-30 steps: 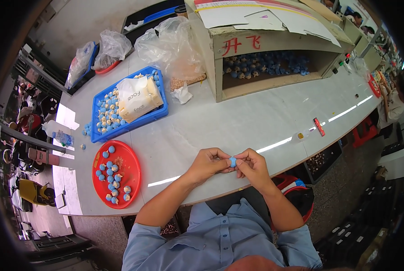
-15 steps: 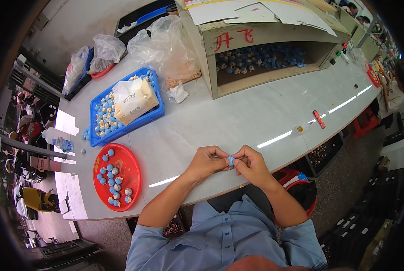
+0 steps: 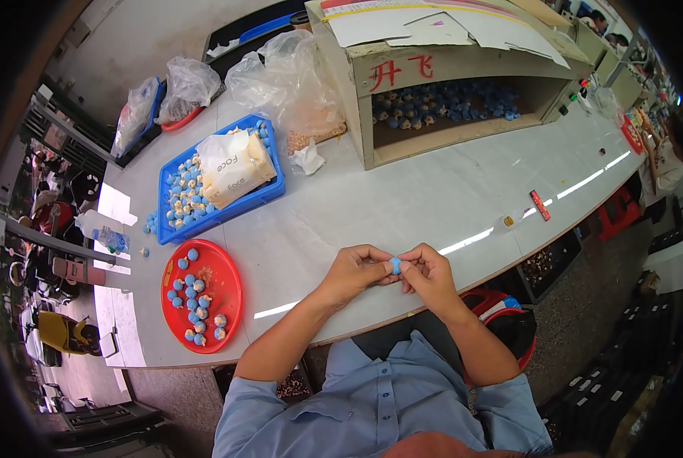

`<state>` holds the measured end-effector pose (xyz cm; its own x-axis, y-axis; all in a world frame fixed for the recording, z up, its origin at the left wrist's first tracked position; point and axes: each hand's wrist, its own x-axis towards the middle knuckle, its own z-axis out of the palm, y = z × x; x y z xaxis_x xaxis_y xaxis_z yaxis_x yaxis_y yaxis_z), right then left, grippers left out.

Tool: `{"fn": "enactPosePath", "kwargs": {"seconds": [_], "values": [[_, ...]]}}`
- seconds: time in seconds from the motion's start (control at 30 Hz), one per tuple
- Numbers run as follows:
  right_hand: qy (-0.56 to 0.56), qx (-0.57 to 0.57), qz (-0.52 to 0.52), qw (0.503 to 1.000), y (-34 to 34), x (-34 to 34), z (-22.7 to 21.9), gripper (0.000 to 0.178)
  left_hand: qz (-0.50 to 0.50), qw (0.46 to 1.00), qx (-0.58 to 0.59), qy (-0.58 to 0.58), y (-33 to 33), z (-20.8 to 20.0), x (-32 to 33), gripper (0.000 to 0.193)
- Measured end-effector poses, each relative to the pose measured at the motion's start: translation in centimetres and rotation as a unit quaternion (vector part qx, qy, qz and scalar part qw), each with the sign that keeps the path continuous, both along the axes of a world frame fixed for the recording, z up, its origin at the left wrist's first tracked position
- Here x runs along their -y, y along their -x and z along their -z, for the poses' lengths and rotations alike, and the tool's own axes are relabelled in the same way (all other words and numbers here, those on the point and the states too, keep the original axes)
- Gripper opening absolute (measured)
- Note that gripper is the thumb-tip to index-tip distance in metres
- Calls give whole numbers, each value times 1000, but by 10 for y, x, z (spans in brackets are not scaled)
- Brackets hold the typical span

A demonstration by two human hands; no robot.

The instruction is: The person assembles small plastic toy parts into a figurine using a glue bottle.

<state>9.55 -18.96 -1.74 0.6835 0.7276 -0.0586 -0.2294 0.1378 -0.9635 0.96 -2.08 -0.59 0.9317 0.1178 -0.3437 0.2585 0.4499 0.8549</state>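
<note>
Between my fingertips, just above the near edge of the table, is a small blue piece (image 3: 395,265), rounded and partly covered by the fingers. My left hand (image 3: 356,272) pinches it from the left. From the other side my right hand (image 3: 427,275) grips it with thumb and forefinger. To the left of my left arm lies a red round tray (image 3: 171,309) with several small blue-and-cream figure heads (image 3: 193,304) spread over it. Finer detail of the held piece is too small to make out.
A blue crate (image 3: 227,213) full of similar pieces holds a cream paper-like package (image 3: 235,169). Behind stands a wooden box shelf (image 3: 362,130) with more pieces inside. Plastic bags (image 3: 280,80) lie beside it. A red object (image 3: 540,206) rests at the right.
The fingers have shifted slightly around the blue piece, and both hands still hold it. The whole view has moved a little; the tray and crate appear slightly further right.
</note>
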Motion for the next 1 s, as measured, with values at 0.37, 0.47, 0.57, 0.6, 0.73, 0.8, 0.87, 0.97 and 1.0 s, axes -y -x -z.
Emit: {"fn": "enactPosePath", "kwargs": {"seconds": [0.37,0.47,0.57,0.6,0.73,0.8,0.87,0.97,1.0], "values": [[10,1,-10,1000,0,2,-7,11,4,999,40,-17,2,6,2,27],[9,21,-3,1000,3,0,-5,15,-5,997,58,-48,3,7,2,29],[2,34,8,999,4,1,3,18,-12,996,55,-70,4,8,3,29],[-2,37,15,999,5,1,4,19,-14,996,50,-77,4,9,4,29],[-2,62,10,998,6,-1,3,21,-13,993,61,-98,5,15,7,29],[-5,54,29,998,6,-1,5,21,-15,984,142,-111,7,11,11,29],[-6,50,27,998,6,2,5,19,-15,979,141,-144,7,9,10,30],[-11,47,23,999,7,5,5,16,-23,971,151,-186,7,9,11,33],[-15,47,23,999,7,5,6,15,-29,967,161,-195,7,9,12,34]]}}
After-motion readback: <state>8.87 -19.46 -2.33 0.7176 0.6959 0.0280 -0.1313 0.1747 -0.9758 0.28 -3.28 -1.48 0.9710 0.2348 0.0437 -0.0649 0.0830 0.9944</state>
